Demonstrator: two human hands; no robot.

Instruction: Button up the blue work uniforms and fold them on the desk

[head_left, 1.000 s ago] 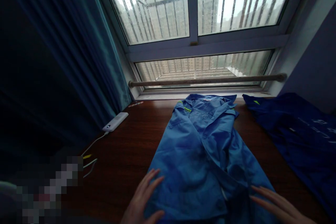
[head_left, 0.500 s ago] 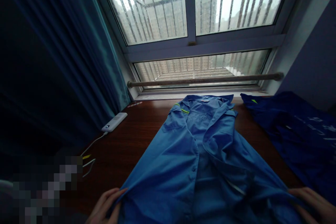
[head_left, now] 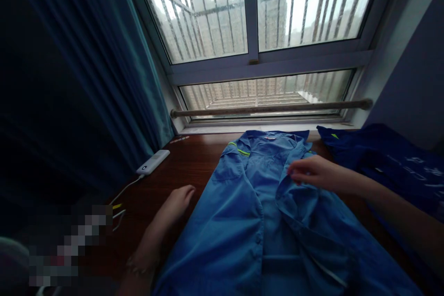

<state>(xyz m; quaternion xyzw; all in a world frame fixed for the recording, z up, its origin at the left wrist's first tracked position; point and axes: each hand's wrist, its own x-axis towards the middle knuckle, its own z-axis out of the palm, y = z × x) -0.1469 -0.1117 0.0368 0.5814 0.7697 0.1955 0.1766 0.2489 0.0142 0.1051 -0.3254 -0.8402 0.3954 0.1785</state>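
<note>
A light blue button-front work jacket (head_left: 222,226) lies spread on the dark wooden surface, collar toward the window, its front parted. Yellow-green piping runs across the shoulder. My right hand (head_left: 310,169) is at the upper edge of the jacket's right-hand front panel, fingers and thumb drawn together on the cloth there. Slightly blurred, my left hand (head_left: 178,199) is beside the jacket's left edge, over the wood. Its fingers are bent, and I see no cloth in them. The jacket's lower end runs out of view.
On the right lies a darker blue garment (head_left: 388,162) with white lettering. A white power bank (head_left: 153,162) with a cable sits at the left, near the blue curtain (head_left: 138,78). A horizontal rail (head_left: 270,109) crosses before the barred window (head_left: 208,14). The lower left is pixelated.
Both hands have left the jacket's lower side edges and moved away from me. The right hand has come in to the front panel near the collar; the left is beside the jacket.
</note>
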